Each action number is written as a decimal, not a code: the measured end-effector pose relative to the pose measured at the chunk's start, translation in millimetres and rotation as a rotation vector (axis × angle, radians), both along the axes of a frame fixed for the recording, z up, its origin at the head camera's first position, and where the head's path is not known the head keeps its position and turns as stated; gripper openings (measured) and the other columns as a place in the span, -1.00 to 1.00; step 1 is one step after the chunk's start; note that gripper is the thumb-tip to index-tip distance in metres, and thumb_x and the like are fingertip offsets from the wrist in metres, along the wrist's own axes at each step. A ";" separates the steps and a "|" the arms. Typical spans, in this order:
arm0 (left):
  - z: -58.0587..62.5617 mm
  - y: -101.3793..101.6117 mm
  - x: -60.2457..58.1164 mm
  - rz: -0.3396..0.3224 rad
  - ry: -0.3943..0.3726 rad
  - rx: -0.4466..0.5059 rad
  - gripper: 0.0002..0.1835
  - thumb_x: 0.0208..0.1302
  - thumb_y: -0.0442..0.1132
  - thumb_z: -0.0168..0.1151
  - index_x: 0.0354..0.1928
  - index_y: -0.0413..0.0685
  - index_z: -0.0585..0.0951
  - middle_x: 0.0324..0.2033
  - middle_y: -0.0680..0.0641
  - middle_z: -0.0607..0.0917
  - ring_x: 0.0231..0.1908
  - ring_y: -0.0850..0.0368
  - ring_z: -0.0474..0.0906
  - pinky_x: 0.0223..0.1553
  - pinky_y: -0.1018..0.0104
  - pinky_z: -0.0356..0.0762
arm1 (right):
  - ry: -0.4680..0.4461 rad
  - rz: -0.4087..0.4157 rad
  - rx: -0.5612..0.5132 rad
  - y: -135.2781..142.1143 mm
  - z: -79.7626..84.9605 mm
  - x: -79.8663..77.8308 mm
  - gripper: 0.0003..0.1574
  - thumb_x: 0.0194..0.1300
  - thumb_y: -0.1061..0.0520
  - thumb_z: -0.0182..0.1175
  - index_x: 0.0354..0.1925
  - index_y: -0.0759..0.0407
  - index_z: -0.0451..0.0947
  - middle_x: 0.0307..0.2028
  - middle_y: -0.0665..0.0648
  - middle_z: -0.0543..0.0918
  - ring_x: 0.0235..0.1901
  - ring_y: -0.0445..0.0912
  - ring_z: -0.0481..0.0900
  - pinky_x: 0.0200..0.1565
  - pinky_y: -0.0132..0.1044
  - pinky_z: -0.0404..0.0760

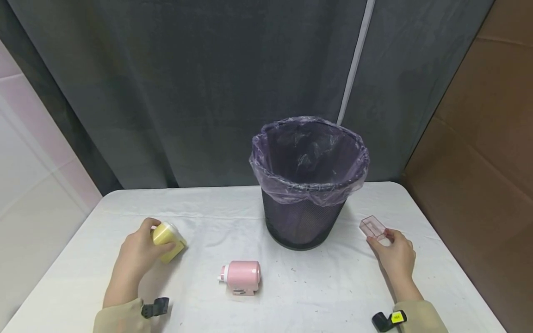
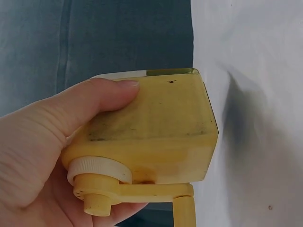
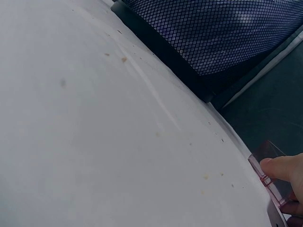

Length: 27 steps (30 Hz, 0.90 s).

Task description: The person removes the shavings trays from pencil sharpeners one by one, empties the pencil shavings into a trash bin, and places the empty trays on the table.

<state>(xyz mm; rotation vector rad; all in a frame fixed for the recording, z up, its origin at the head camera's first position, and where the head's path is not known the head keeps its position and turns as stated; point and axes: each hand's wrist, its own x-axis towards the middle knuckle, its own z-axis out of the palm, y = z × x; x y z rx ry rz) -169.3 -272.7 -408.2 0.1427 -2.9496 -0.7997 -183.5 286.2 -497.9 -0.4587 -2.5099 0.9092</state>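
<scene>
On the left side of the table, my left hand [image 1: 139,254] grips a yellow hand-crank pencil sharpener [image 1: 164,235]. In the left wrist view the thumb presses on the body of the sharpener [image 2: 156,118], whose crank and white collar face the camera. My right hand [image 1: 393,254], right of the bin, pinches a clear pink shavings drawer [image 1: 372,226] between thumb and fingers. Part of this drawer [image 3: 267,153] appears at the right edge of the right wrist view. Between the hands, a pink pencil sharpener [image 1: 243,274] lies on the white cloth, its crank end to the left.
A black mesh bin [image 1: 301,222] lined with a purple translucent bag [image 1: 266,162] stands at the back, right of centre. Small crumbs [image 3: 124,59] dot the white tablecloth [image 1: 308,296]. A dark curtain [image 1: 200,92] hangs behind, and a brown cardboard wall [image 1: 479,138] rises at the right.
</scene>
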 end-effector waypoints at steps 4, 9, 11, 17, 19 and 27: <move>1.3 1.8 0.8 -0.018 0.024 -0.001 -0.25 0.03 -0.16 0.45 0.16 -0.37 0.28 -0.05 -0.53 0.50 -0.23 -0.33 0.54 -0.31 -0.11 0.50 | 0.006 0.003 0.005 0.2 -0.5 -0.3 -0.24 0.12 0.01 0.41 0.11 0.49 0.42 -0.03 0.48 0.54 -0.07 0.28 0.39 -0.05 0.16 0.26; 3.2 4.3 2.8 -0.031 0.059 0.002 -0.27 0.04 -0.18 0.44 0.16 -0.35 0.29 -0.06 -0.52 0.51 -0.25 -0.29 0.54 -0.33 -0.07 0.49 | 0.006 0.005 0.012 0.0 -0.1 -0.4 -0.24 0.12 0.01 0.41 0.10 0.49 0.42 -0.03 0.48 0.54 -0.07 0.28 0.39 -0.05 0.15 0.26; 4.4 5.3 3.3 -0.034 0.072 0.003 -0.27 0.04 -0.17 0.44 0.16 -0.33 0.30 -0.06 -0.51 0.51 -0.26 -0.28 0.54 -0.34 -0.07 0.49 | 0.004 0.004 0.012 -0.2 0.4 -0.2 -0.24 0.12 0.01 0.41 0.10 0.48 0.42 -0.03 0.48 0.54 -0.07 0.28 0.39 -0.05 0.16 0.26; 7.7 9.0 5.5 -0.049 0.134 0.001 -0.31 0.03 -0.20 0.44 0.16 -0.27 0.34 -0.09 -0.47 0.56 -0.30 -0.21 0.54 -0.35 -0.05 0.47 | -0.003 0.000 0.008 -0.5 0.9 0.3 -0.25 0.12 0.02 0.41 0.11 0.48 0.42 -0.02 0.48 0.53 -0.06 0.28 0.38 -0.05 0.16 0.25; 9.1 10.1 6.0 -0.054 0.152 0.002 -0.32 0.02 -0.20 0.45 0.15 -0.25 0.35 -0.11 -0.45 0.57 -0.31 -0.19 0.53 -0.36 -0.03 0.45 | -0.006 -0.002 0.009 -0.6 0.8 0.3 -0.25 0.12 0.01 0.41 0.11 0.47 0.42 -0.02 0.47 0.53 -0.06 0.28 0.38 -0.05 0.16 0.26; 15.2 14.9 7.7 -0.081 0.202 -0.024 -0.36 0.00 -0.20 0.45 0.12 -0.20 0.39 -0.17 -0.36 0.62 -0.39 -0.10 0.49 -0.42 0.11 0.37 | -0.010 -0.003 0.008 -0.7 1.4 0.9 -0.24 0.12 0.02 0.41 0.11 0.48 0.41 -0.02 0.48 0.53 -0.05 0.29 0.38 -0.04 0.18 0.25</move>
